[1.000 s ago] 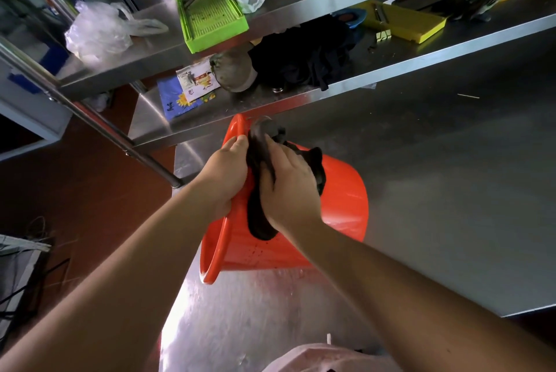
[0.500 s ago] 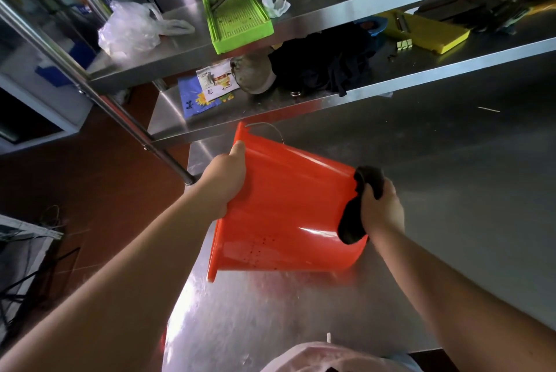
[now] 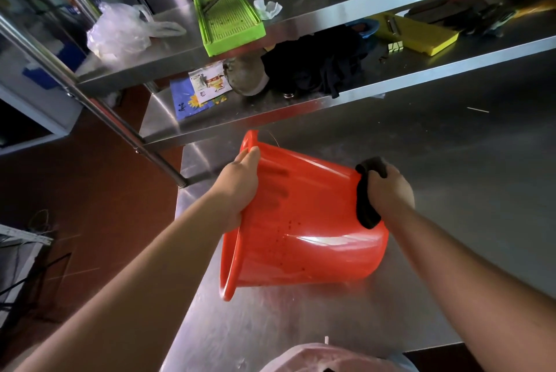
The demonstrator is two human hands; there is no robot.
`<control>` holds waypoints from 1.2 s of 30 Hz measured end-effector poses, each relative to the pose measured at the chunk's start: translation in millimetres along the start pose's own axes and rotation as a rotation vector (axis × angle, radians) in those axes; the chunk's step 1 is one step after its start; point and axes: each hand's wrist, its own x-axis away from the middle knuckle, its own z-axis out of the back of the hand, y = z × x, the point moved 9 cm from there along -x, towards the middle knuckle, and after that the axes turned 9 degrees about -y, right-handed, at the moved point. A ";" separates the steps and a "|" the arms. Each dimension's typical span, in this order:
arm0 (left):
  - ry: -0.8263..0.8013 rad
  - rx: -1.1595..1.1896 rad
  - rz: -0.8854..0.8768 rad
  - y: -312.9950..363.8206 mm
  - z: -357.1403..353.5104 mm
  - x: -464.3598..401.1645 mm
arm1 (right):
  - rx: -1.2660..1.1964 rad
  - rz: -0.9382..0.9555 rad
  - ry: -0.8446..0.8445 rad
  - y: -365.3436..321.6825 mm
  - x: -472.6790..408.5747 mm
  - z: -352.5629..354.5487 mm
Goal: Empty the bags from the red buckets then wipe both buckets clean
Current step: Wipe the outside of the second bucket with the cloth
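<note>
A steel table (image 3: 451,221) carries the red bucket (image 3: 307,236), tipped on its side with red floor to its left and steel shelves (image 3: 361,83) behind. The left hand (image 3: 240,188) grips the bucket's rim, fingers inside; the right hand (image 3: 388,191), at its base, clutches a black cloth (image 3: 365,206) against it.

The red bucket (image 3: 304,230) is glossy, smooth plastic with bright highlights. The black cloth (image 3: 365,206) looks matt and soft. The worktop (image 3: 466,191) and shelves (image 3: 376,4) are brushed, shiny metal. On the far shelf lie a crinkled clear plastic bag (image 3: 120,30) and a ridged green plastic tray (image 3: 225,15).
</note>
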 end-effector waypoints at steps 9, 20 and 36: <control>0.026 -0.102 -0.024 20.9 -25.2 -9.6 | 0.015 0.618 -0.047 -145.7 123.0 -56.2; 0.044 0.053 0.054 10.2 3.4 -18.5 | 0.342 0.595 0.136 -89.6 101.0 -41.4; 0.121 0.091 -0.008 15.7 15.9 -11.1 | -0.271 0.061 0.029 33.0 19.3 -4.7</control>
